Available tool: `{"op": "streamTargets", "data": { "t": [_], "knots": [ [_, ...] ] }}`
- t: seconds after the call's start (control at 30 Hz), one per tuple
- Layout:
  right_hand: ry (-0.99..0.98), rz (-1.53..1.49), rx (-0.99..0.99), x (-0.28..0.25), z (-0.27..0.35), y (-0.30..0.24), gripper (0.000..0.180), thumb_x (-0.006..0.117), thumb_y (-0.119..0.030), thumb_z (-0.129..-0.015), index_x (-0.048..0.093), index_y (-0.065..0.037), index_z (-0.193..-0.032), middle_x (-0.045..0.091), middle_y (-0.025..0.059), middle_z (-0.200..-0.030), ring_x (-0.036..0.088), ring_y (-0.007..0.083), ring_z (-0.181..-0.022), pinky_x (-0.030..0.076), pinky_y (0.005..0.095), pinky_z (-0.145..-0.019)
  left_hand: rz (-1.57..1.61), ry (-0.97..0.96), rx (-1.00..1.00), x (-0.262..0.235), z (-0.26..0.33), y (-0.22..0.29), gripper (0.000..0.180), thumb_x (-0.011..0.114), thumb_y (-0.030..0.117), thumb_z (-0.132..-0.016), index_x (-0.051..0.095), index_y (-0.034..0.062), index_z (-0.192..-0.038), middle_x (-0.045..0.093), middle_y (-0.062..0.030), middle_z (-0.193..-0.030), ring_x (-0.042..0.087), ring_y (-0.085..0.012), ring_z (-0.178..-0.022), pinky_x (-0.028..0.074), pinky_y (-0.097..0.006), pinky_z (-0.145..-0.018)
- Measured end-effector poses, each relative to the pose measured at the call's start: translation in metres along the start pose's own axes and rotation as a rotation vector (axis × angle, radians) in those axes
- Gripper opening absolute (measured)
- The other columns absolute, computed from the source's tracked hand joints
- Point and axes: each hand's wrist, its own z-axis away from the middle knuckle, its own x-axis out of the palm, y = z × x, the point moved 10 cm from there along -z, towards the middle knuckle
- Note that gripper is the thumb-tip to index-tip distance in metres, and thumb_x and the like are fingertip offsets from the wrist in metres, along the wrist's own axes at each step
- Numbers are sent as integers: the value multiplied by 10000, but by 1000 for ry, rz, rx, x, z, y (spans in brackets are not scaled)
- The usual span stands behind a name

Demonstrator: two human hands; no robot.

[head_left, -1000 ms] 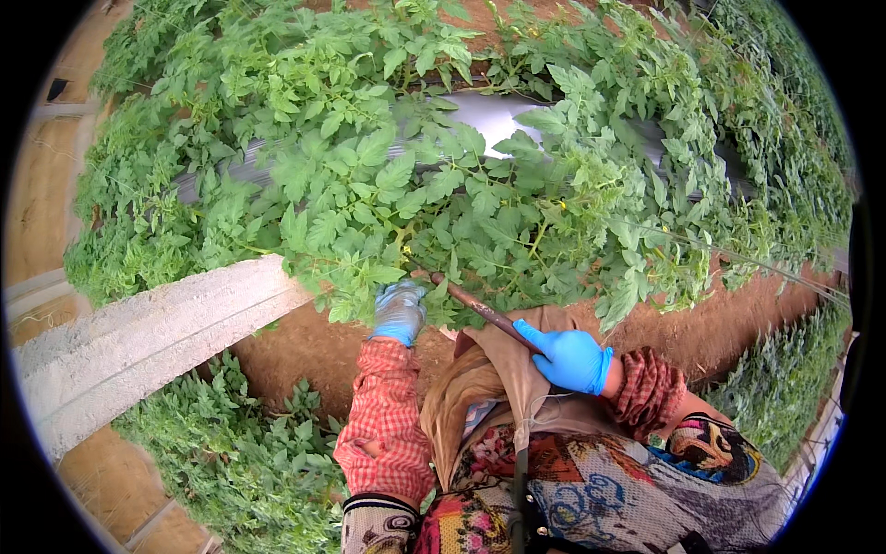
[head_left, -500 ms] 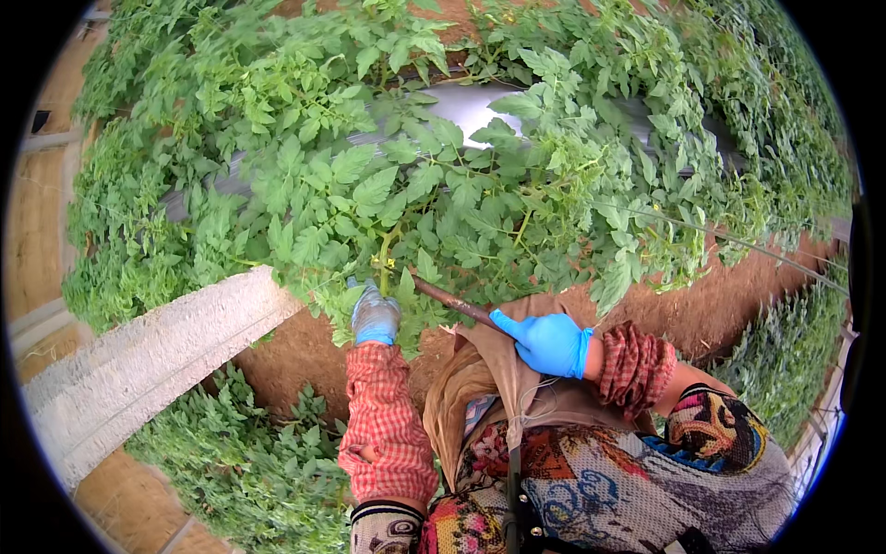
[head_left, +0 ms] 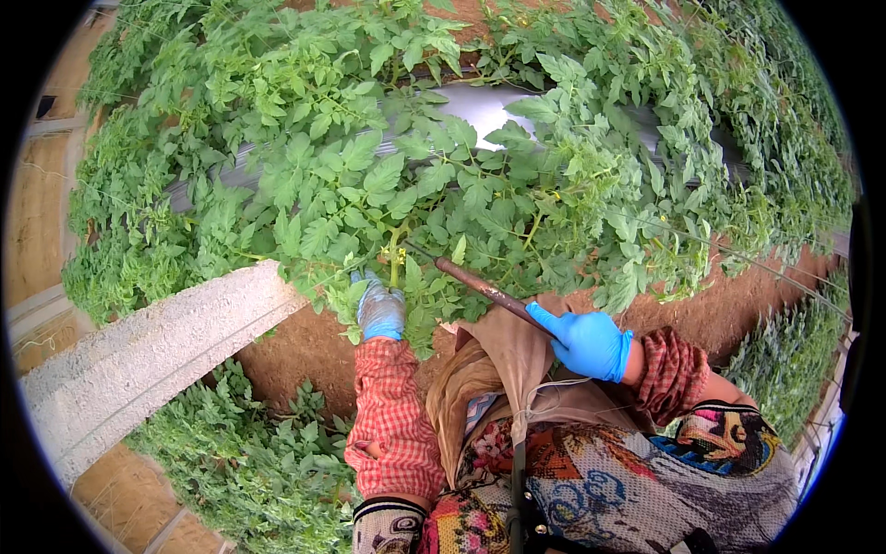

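Left hand (head_left: 380,312) fingertips hidden by leaves (head_left: 434,305); rod (head_left: 484,291) tip buried.

Your left hand (head_left: 380,309), in a pale blue glove, is reached straight forward and up from the lower middle of the view, its fingers curled and partly hidden among leaves, with the forearm in a red checked sleeve running almost vertically beneath it. Your right hand (head_left: 588,342), in a brighter blue glove, sits lower and to the right, closed in a fist with the index finger stretched toward the upper left. Its wrist is bent and the forearm, in a red patterned cuff, comes in from the right, well apart from the left hand.
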Motion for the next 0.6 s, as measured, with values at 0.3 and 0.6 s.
{"op": "streamTargets", "data": {
  "t": [0.3, 0.6],
  "knots": [
    [7, 40, -134, -8, -20, -26, 628, 487, -111, -770, 338, -159, -1379, 553, 161, -597, 524, 334, -448, 415, 440, -407, 0, 61, 87, -10, 23, 8, 628, 548, 264, -804, 364, -54, -1314, 348, -260, -1365, 315, -344, -1295, 281, -386, -1057],
    [-192, 133, -143, -11, -47, -33, 626, 498, -87, -734, 375, -72, -1347, 601, 170, -759, 584, 329, -558, 462, 439, -491, 73, 136, 76, -4, 20, -2, 653, 593, 252, -761, 385, -52, -1301, 377, -261, -1344, 373, -357, -1252, 332, -405, -1022]
  ]
}}
